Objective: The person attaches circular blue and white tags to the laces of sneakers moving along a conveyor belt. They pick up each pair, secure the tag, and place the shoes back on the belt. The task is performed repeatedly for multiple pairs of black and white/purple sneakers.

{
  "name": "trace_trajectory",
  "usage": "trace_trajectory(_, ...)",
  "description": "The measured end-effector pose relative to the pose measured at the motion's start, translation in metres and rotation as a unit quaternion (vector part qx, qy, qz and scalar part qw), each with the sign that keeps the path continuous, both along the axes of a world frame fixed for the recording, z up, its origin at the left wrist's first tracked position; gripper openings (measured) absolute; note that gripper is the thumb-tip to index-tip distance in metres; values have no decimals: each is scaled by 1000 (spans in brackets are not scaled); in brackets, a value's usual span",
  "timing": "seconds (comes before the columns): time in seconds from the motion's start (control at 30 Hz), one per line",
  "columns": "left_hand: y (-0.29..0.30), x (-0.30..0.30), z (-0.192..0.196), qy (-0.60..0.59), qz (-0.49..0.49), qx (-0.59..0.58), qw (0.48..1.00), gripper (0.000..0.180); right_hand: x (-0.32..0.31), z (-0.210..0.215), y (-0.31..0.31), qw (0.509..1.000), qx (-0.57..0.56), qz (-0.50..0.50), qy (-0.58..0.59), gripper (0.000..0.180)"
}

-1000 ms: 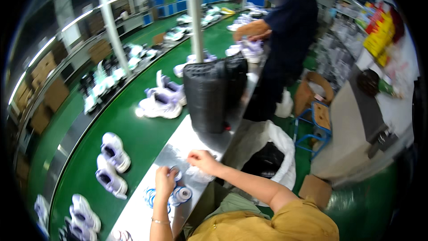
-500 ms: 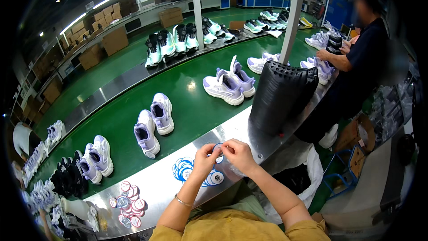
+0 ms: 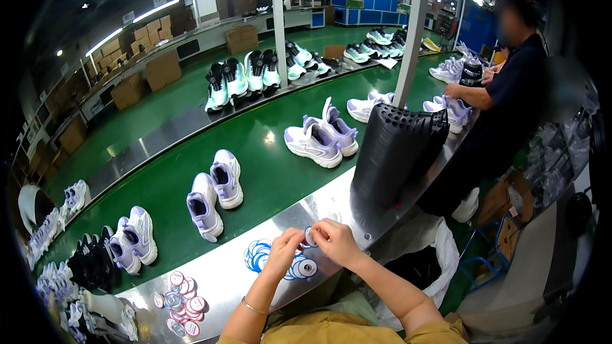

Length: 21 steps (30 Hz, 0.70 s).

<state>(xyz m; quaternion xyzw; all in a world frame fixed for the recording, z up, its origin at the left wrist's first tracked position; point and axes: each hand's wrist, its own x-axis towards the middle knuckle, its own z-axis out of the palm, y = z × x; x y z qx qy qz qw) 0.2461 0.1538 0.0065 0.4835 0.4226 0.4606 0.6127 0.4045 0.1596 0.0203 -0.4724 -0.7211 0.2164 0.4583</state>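
Observation:
Over the metal ledge, my right hand (image 3: 336,242) pinches a round blue-rimmed tag (image 3: 310,236) between its fingertips. My left hand (image 3: 285,250), also closed, has its fingertips at the left edge of the same tag. Below the hands lies a spread pile of blue-rimmed round tags (image 3: 256,256), partly covered by my left hand and wrist. Farther left on the ledge sits a heap of red-rimmed round tags (image 3: 186,306). Beyond the ledge, a white and lilac pair of sneakers (image 3: 205,207) stands on the green belt (image 3: 261,185).
A tall black plastic-wrapped stack (image 3: 396,159) stands on the ledge at right, beside a grey post (image 3: 413,38). Another pair of sneakers (image 3: 313,143) is farther along the belt. A co-worker (image 3: 519,83) handles shoes at far right. A white sack (image 3: 446,242) hangs below the ledge.
The view has tilted slightly, so everything sits lower in the picture. My hands have come a little nearer to me, and more of the tag shows between my fingers.

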Motion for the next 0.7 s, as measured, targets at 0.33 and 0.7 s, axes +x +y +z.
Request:
trace_trajectory(0.33, -1, 3, 15, 35, 8, 11, 999, 10, 10, -7, -5, 991, 76, 105, 32, 7)
trace_trajectory(0.7, 35, 8, -8, 116, -233, 51, 964, 14, 43, 14, -45, 992, 24, 18, 120, 3)
